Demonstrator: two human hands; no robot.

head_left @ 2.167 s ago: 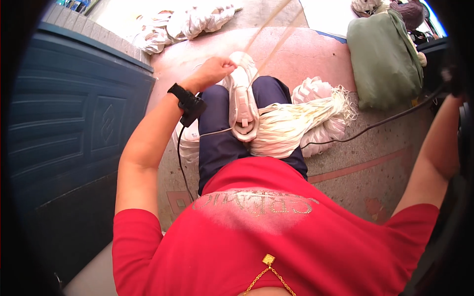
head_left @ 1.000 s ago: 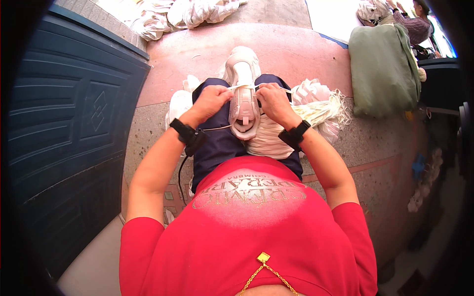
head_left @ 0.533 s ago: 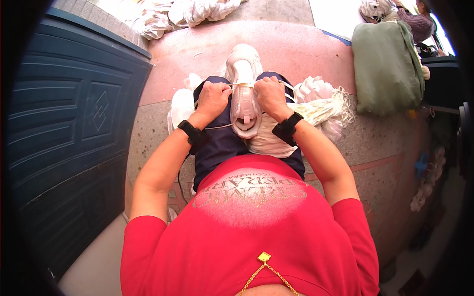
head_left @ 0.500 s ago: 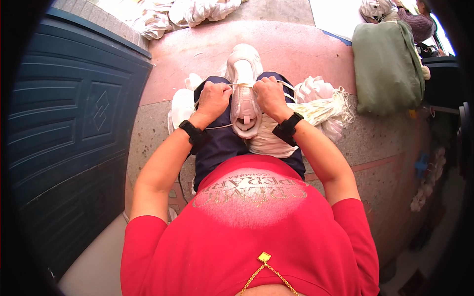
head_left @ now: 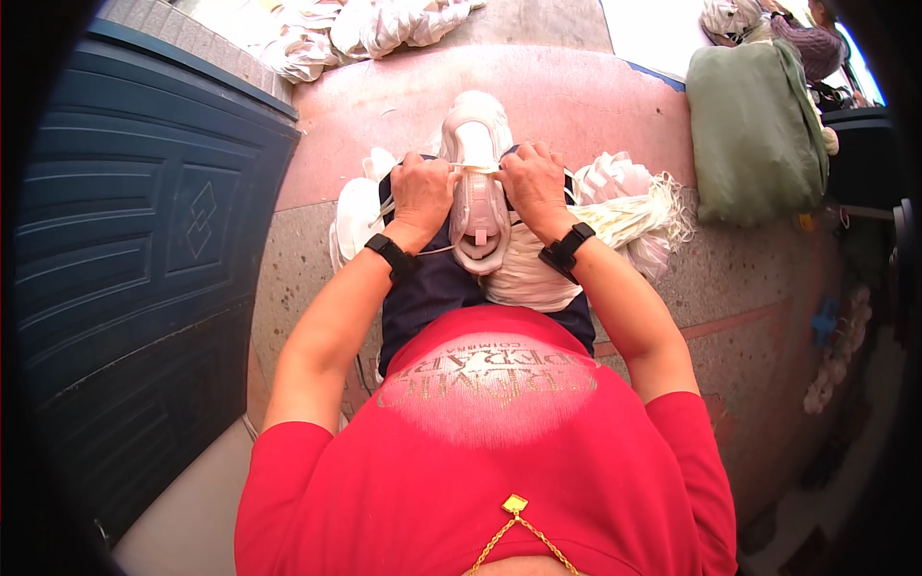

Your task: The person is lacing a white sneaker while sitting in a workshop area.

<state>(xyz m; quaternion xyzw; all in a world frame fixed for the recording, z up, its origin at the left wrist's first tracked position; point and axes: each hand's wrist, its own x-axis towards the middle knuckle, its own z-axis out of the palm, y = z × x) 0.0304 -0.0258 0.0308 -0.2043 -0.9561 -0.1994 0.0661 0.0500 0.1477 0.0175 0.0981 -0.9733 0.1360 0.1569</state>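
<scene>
As the head view shows, a pale shoe [head_left: 478, 206] lies between dark-trousered legs [head_left: 427, 293], and left hand [head_left: 423, 195] and right hand [head_left: 535, 187] narrowly pinch its lace [head_left: 475, 169]. The step seems to be levelling it; an even pull is probably needed. A blue door [head_left: 144, 192] and lace bundle [head_left: 538, 269] limit the sides; forward seems roomier.

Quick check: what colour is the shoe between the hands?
The shoe looks off-white, tinged pale pink toward its opening; head view shows it.
</scene>
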